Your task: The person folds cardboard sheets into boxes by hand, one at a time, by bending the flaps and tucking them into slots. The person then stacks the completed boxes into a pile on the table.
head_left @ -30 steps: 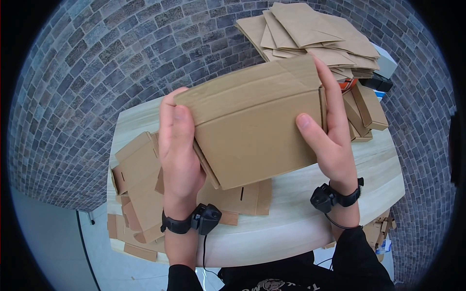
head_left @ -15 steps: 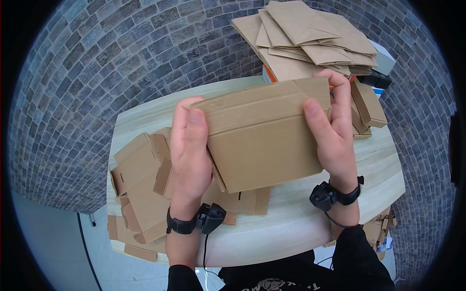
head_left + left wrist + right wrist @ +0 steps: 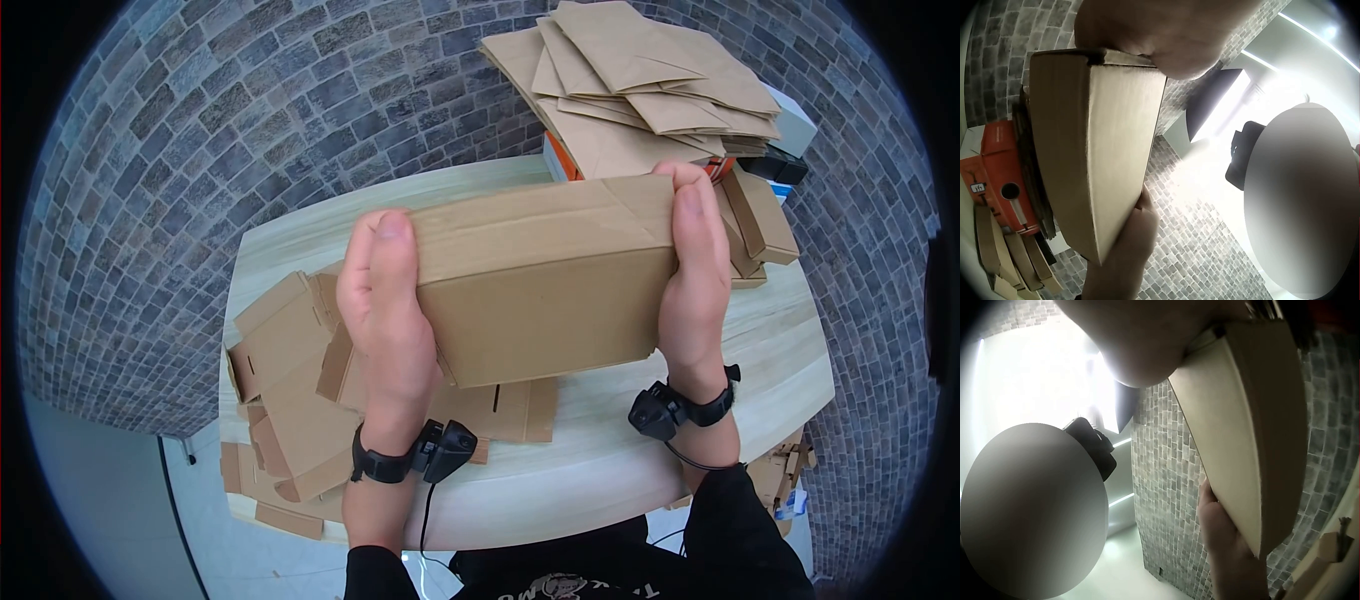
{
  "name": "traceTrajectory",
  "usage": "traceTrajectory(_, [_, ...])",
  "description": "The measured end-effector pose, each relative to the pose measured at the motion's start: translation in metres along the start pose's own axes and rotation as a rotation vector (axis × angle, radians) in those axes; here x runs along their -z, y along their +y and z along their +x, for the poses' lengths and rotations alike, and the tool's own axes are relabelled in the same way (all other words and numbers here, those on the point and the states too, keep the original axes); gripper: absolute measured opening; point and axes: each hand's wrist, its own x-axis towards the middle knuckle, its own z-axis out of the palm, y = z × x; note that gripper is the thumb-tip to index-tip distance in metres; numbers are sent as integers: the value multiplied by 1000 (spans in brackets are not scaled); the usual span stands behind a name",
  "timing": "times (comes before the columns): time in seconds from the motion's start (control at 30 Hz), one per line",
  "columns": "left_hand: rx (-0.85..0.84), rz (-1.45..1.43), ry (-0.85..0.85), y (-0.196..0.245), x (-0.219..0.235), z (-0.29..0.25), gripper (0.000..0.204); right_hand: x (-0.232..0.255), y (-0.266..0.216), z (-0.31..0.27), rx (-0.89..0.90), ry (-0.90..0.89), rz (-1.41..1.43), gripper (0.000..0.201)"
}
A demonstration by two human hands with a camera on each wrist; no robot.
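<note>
A plain brown cardboard box is held up over the table, a long narrow panel on top and a broader side facing me. My left hand grips its left end, the thumb lying up along the corner. At the opposite end my right hand holds the box with the thumb at the top corner and fingers bent behind. Both wrist views show the box spanning from one hand to the other. The fingers behind it are mostly hidden in the head view.
Flattened and part-folded cardboard pieces lie on the table at the left. Kraft paper bags are stacked at the back right on an orange-and-white box. Small folded boxes sit beside them. A brick-pattern wall rises behind.
The box has come lower and tilted more level, its top crease sharper. My right thumb has gone from the broad side up to the right-hand corner, and my left hand has shifted slightly right.
</note>
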Motion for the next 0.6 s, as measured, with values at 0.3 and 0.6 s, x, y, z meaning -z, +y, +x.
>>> traceTrajectory(0.3, [-110,24,-21,-3,-4,1,29,0,2,5,-51,5,221,21])
traceTrajectory(0.6, [-81,63,51,-1,2,3,34,-2,5,3,-35,-33,201,32])
